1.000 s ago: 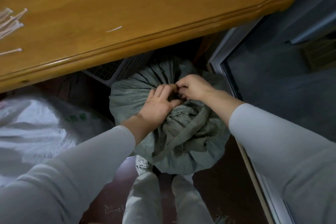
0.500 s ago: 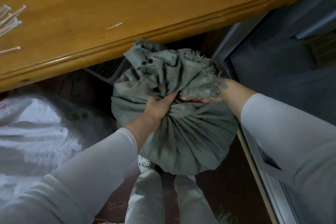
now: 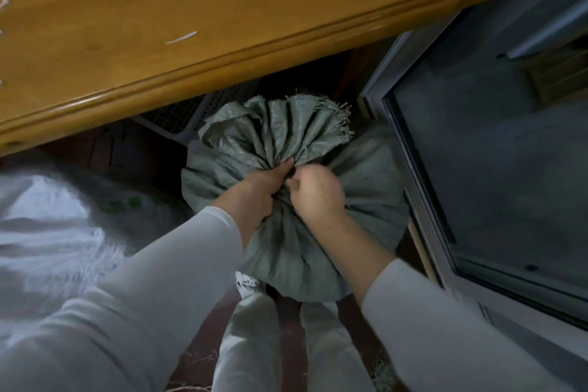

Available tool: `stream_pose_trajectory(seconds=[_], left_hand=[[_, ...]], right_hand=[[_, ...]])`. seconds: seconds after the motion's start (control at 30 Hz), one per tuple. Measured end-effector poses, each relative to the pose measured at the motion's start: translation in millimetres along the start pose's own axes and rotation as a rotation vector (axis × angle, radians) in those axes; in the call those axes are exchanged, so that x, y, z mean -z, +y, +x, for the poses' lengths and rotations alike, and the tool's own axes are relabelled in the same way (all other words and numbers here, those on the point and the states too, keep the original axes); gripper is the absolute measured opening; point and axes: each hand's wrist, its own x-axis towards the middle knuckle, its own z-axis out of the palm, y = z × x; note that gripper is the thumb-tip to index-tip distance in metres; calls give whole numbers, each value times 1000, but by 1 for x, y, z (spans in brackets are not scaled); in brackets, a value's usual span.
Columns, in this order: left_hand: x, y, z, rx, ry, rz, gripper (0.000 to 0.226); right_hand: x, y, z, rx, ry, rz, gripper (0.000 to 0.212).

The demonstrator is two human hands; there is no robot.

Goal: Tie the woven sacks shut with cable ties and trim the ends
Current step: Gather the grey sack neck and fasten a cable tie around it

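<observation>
— Grip status?
— Left hand (image 3: 254, 197) clenched around gathered neck of grey-green sack (image 3: 296, 251); right hand (image 3: 315, 194) pinching at same neck, just beside.
— Surroundings?
— Frayed mouth fanned beyond grip. Wooden table (image 3: 222, 9) above, white sack (image 3: 47, 226) left.

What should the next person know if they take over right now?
Left hand: clenched on the gathered neck of the green sack.
Right hand: closed at the same neck; whether it holds a tie is hidden.
Sack stands on the floor between the knees, its frayed mouth fanned above the grip.
A loose tie lies on the table.
Done: mouth bunched.
Left: confirm a tie is cinched, trim its end. White sack sits left.
</observation>
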Motion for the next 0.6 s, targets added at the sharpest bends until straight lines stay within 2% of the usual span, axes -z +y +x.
stream_pose_trajectory(seconds=[0.07,0.17,0.23,0.27,0.37,0.43,0.5,0.6], left_hand=[[6,1,0,72,-90,19,28],[17,7,-3,118,-185,-54,24],[25,10,-5,115,-194,-167,7],[29,10,-4,113,-196,-233,7],[44,5,3,103,-217,-311,36],[53,4,6,93,-251,-258,46],[63,6,9,77,-215,-159,35],[78,6,20,39,-199,50,35]], right_hand=[[-25,3,0,-165,29,344,21],[-44,2,2,-218,105,473,21],[-45,-5,2,-155,120,346,19],[-46,-9,3,-106,99,186,23],[-52,-18,10,7,72,-161,27],[-57,-23,16,48,66,-224,26],[-59,-24,20,67,57,-259,24],[-60,-25,24,72,56,-297,23]])
